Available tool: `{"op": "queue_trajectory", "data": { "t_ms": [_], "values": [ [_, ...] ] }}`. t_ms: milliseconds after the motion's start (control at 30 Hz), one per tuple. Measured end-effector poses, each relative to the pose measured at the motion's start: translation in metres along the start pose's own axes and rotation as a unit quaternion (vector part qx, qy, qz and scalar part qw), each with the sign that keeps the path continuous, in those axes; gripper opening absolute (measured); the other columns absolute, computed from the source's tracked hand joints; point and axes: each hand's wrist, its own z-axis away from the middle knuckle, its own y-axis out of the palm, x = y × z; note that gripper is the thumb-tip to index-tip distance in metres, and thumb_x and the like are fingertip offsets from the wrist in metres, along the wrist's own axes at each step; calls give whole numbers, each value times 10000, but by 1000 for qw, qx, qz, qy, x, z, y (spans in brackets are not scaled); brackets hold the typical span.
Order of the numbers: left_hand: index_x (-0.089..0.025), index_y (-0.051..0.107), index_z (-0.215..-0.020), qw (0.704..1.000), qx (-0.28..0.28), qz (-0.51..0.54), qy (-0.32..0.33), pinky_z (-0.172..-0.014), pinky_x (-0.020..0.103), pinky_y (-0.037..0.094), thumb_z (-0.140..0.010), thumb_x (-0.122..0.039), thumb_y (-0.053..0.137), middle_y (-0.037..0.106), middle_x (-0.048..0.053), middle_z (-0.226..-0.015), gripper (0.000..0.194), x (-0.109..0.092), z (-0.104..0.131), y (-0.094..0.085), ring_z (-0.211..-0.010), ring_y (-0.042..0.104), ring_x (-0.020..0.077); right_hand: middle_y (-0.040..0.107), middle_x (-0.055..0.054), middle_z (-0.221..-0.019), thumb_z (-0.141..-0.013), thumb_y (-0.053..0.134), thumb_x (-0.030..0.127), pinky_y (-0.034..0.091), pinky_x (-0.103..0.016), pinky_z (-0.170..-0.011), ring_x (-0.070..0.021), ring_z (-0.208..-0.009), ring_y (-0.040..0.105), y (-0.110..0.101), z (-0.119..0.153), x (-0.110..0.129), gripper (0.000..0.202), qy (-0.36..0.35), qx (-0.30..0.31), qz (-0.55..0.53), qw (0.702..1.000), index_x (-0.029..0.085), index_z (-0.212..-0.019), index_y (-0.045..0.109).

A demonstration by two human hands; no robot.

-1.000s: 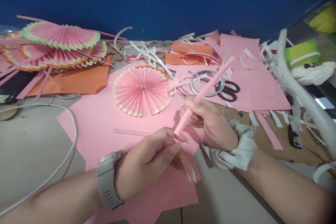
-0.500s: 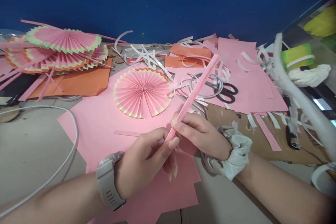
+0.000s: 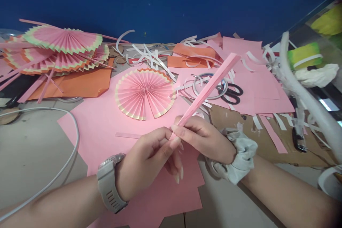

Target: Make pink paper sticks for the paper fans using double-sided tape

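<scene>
A long, narrow folded strip of pink paper [image 3: 210, 91] slants up and to the right from my fingers. My left hand [image 3: 151, 158] pinches its lower end between thumb and fingers. Just above that, my right hand [image 3: 201, 133] has its thumb and fingers closed on the strip. Under both hands lie pink paper sheets [image 3: 101, 124]. Behind them rests a round pleated pink paper fan [image 3: 145, 94] with a cream and orange edge and a narrow gap at its front. A flat pink strip [image 3: 127, 135] lies left of my left hand.
Stacked pleated fans [image 3: 64, 41] stand at the far left on orange paper [image 3: 80, 83]. Black-handled scissors [image 3: 232, 94] and a tape ring [image 3: 196, 87] lie beyond my right hand. White paper scraps [image 3: 152, 57] are strewn at the back. A white cable [image 3: 76, 128] curves at left.
The upper end of the folded strip has swung to the right and lower, and its flatter side shows more. Both hands keep their hold, with slight finger movement.
</scene>
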Motion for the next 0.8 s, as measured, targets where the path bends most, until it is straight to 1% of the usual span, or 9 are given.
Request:
{"op": "queue_trajectory", "data": {
  "t_ms": [133, 233, 333, 400, 467, 600, 700, 800],
  "values": [
    [-170, 466, -806, 1000, 22, -1, 2, -530, 221, 505, -950, -319, 365, 590, -23, -625, 231, 0, -2, -2, -514, 600, 86, 470, 35, -598, -898, 449, 237, 372, -224, -556, -88, -560, 460, 0, 0, 0, 281, -9, -1, -10, 1000, 167, -628, 483],
    [-169, 470, -811, 1000, 29, 2, 9, -538, 224, 511, -952, -304, 366, 597, -22, -638, 221, 0, -2, -3, -514, 601, 82, 453, 42, -594, -872, 500, 227, 356, -210, -539, -80, -553, 445, 3, 0, -2, 262, -11, -21, 7, 1000, 166, -620, 464],
    [-170, 466, -803, 999, 31, 10, 9, -535, 221, 515, -952, -292, 369, 601, -22, -639, 215, 1, -1, -3, -507, 602, 80, 447, 47, -589, -870, 503, 208, 344, -200, -534, -74, -552, 430, 5, 1, -3, 250, -8, -39, 18, 999, 166, -626, 460],
    [-171, 470, -805, 999, 32, 11, 11, -532, 218, 514, -950, -288, 373, 608, -19, -633, 210, 1, 0, -3, -505, 605, 82, 431, 49, -578, -873, 498, 208, 325, -200, -521, -73, -544, 404, 6, 2, -3, 255, -9, -34, 26, 999, 166, -624, 462],
    [-172, 476, -813, 999, 31, 11, 17, -530, 217, 514, -947, -284, 381, 615, -16, -627, 199, 3, 1, -3, -503, 609, 86, 430, 52, -568, -867, 511, 221, 312, -201, -510, -74, -535, 384, 5, 3, -2, 237, -11, -14, 16, 1000, 168, -638, 474],
    [-171, 484, -809, 999, 31, 9, 17, -517, 213, 516, -942, -266, 393, 622, -12, -621, 187, 5, 1, -4, -494, 614, 90, 466, 42, -594, -877, 501, 255, 348, -199, -534, -78, -556, 435, 2, 3, 0, 234, 10, 25, -29, 999, 169, -660, 486],
    [-165, 491, -798, 1000, 26, 11, 11, -514, 205, 514, -941, -270, 394, 617, -13, -613, 203, 5, -1, -3, -493, 619, 89, 483, 34, -596, -889, 478, 282, 363, -206, -543, -84, -562, 461, 2, 2, 1, 260, 29, 28, -45, 998, 172, -654, 480],
    [-159, 488, -779, 1000, 19, 15, 6, -511, 200, 507, -941, -298, 393, 609, -12, -600, 233, 4, -2, -2, -488, 615, 87, 505, 31, -584, -898, 461, 283, 374, -216, -567, -88, -564, 471, 4, 1, 1, 285, 23, 13, -68, 997, 173, -636, 486]
  ]
}}
